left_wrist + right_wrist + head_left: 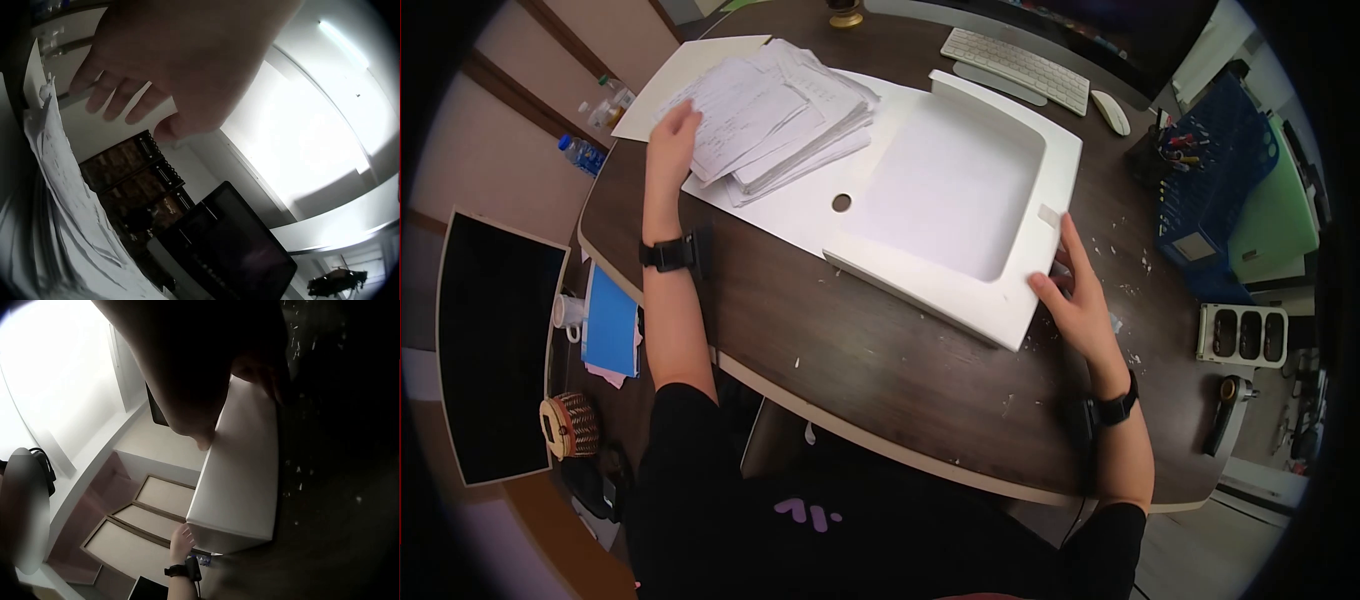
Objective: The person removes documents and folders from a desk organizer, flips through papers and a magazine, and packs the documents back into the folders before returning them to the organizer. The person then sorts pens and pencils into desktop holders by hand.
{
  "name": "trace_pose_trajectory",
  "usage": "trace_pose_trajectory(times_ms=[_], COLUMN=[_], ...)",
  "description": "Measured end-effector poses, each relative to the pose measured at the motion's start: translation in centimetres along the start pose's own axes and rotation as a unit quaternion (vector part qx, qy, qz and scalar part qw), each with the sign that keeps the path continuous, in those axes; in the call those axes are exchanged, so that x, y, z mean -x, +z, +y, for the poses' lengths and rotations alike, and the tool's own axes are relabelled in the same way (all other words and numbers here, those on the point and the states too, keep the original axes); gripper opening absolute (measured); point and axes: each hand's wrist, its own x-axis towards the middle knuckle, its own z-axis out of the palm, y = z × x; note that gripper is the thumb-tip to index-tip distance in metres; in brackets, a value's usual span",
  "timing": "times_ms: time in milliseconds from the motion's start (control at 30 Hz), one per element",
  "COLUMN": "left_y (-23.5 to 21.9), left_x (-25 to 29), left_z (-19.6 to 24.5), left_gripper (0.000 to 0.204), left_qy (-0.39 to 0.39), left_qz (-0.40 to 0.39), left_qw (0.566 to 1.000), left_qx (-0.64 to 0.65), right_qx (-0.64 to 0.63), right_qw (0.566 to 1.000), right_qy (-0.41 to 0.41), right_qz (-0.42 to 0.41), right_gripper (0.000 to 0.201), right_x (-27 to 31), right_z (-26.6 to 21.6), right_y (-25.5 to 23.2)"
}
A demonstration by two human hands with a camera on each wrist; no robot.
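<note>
A white cardboard box [1012, 300] with a wide rounded opening lies on the desk, its flat flap [800, 222] with a round hole spread to the left. On that flap rests an uneven stack of handwritten papers [775, 115]. My left hand [672, 145] is at the left edge of the stack, fingers loosely extended; the left wrist view shows the hand [169, 69] with nothing in it, beside the paper edges [81, 212]. My right hand [1080, 300] holds the box's right side, thumb on the top edge and fingers along the side wall [240, 462].
A keyboard [1015, 65], mouse [1110, 113] and monitor stand at the back. To the right are a pen cup [1145, 160], blue file holder [1215, 190], grey three-slot holder [1250, 335] and black-handled tool [1222, 415]. White scraps dot the desk. Bottles [582, 155] stand at the left.
</note>
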Motion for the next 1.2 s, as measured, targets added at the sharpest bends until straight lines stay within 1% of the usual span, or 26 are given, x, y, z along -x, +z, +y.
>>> trace_pose_trajectory(times_ms=[33, 67, 100, 133, 200, 233, 300, 333, 367, 400, 433, 533, 600, 700, 767, 833, 867, 900, 933, 967, 1033, 1067, 1100, 1133, 1167, 1200], left_y=[0.3, 0.6, 1.1, 1.5, 3.1, 3.4, 3.8, 3.7, 3.7, 3.6, 3.8, 3.6, 3.6, 4.0, 3.6, 3.9, 4.0, 4.2, 4.9, 5.4, 6.4, 6.5, 6.8, 7.0, 7.2, 7.4], left_x=[0.9, 2.0, 3.7, 5.9, 8.5, 9.8, 11.8, 12.3, 12.5, 12.3, 12.0, 11.3, 10.9, 11.2, 12.6, 14.0, 14.7, 15.2, 15.9, 15.9, 15.5, 15.7, 15.8, 15.9, 16.0, 16.1], left_z=[0.4, 1.2, 1.9, 4.2, 3.4, 4.2, 6.0, 7.2, 6.9, 6.0, 5.3, 5.5, 5.8, 7.0, 9.0, 10.8, 11.4, 12.0, 12.1, 11.9, 11.8, 12.0, 12.2, 12.4, 12.5, 12.3], left_gripper=[0.051, 0.048, 0.042, 0.043, 0.053, 0.060, 0.064, 0.066, 0.066, 0.066, 0.066, 0.062, 0.059, 0.075, 0.081, 0.088, 0.091, 0.094, 0.082, 0.082, 0.068, 0.059, 0.059, 0.059, 0.059, 0.059], left_qy=[0.022, 0.044, 0.100, 0.095, 0.148, 0.140, 0.145, 0.123, 0.127, 0.118, 0.114, 0.088, 0.110, 0.104, 0.145, 0.185, 0.191, 0.195, 0.221, 0.224, 0.159, 0.184, 0.186, 0.151, 0.114, 0.112], left_qz=[-0.097, -0.191, -0.203, -0.222, -0.276, -0.304, -0.310, -0.333, -0.334, -0.356, -0.378, -0.404, -0.421, -0.437, -0.438, -0.438, -0.472, -0.502, -0.483, -0.484, -0.479, -0.456, -0.455, -0.451, -0.446, -0.445], left_qw=[0.995, 0.980, 0.970, 0.963, 0.931, 0.914, 0.896, 0.887, 0.888, 0.896, 0.901, 0.894, 0.875, 0.856, 0.844, 0.829, 0.835, 0.834, 0.840, 0.839, 0.862, 0.868, 0.868, 0.878, 0.887, 0.887], left_qx=[-0.021, -0.042, -0.086, -0.116, -0.186, -0.230, -0.281, -0.296, -0.290, -0.237, -0.180, -0.170, -0.214, -0.256, -0.274, -0.294, -0.209, -0.122, -0.113, -0.112, -0.048, -0.063, -0.061, -0.052, -0.043, -0.042], right_qx=[-0.010, 0.003, 0.002, 0.020, 0.038, 0.037, 0.069, 0.097, 0.129, 0.188, 0.195, 0.190, 0.196, 0.169, 0.138, 0.152, 0.192, 0.188, 0.228, 0.230, 0.273, 0.273, 0.265, 0.256, 0.257, 0.281], right_qw=[1.000, 0.999, 0.999, 0.998, 0.996, 0.996, 0.989, 0.987, 0.982, 0.966, 0.967, 0.975, 0.971, 0.960, 0.933, 0.886, 0.851, 0.825, 0.787, 0.765, 0.732, 0.729, 0.752, 0.774, 0.773, 0.770], right_qy=[0.012, -0.034, -0.036, -0.033, -0.011, -0.014, -0.059, -0.080, -0.099, -0.159, -0.155, -0.102, -0.092, -0.089, -0.129, -0.131, -0.144, -0.153, -0.154, -0.162, -0.122, -0.124, -0.079, -0.034, -0.036, 0.009], right_qz=[-0.014, 0.017, 0.021, 0.044, 0.081, 0.082, 0.113, 0.103, 0.092, 0.078, 0.059, 0.053, 0.102, 0.203, 0.308, 0.417, 0.467, 0.511, 0.553, 0.580, 0.613, 0.615, 0.598, 0.579, 0.579, 0.573], right_gripper=[0.086, 0.078, 0.078, 0.076, 0.067, 0.067, 0.066, 0.066, 0.066, 0.068, 0.067, 0.066, 0.062, 0.053, 0.043, 0.042, 0.042, 0.046, 0.051, 0.058, 0.069, 0.069, 0.076, 0.083, 0.083, 0.082], right_x=[-1.1, -2.2, -3.3, -4.3, -5.4, -5.4, -5.3, -4.4, -3.4, -2.8, -1.8, 0.7, 1.7, 2.0, 1.9, 2.2, 2.2, 2.0, 1.8, 1.0, -0.4, -0.7, -1.0, -1.1, -1.1, -1.2], right_z=[-0.1, 0.7, 0.8, 0.8, 0.2, 0.0, -0.3, -1.3, -2.2, -1.5, -2.1, -2.7, -2.1, -0.7, -0.5, -1.0, -1.7, -1.7, -2.6, -2.2, -0.1, -0.1, 0.0, -0.2, -0.4, -0.6], right_y=[-0.1, 0.1, 0.1, 0.1, 0.0, 0.1, 0.0, 0.2, 0.2, -0.2, -0.4, -2.4, -4.8, -9.5, -13.2, -17.4, -19.4, -21.7, -23.2, -25.4, -30.3, -31.2, -32.0, -32.1, -32.1, -32.0])
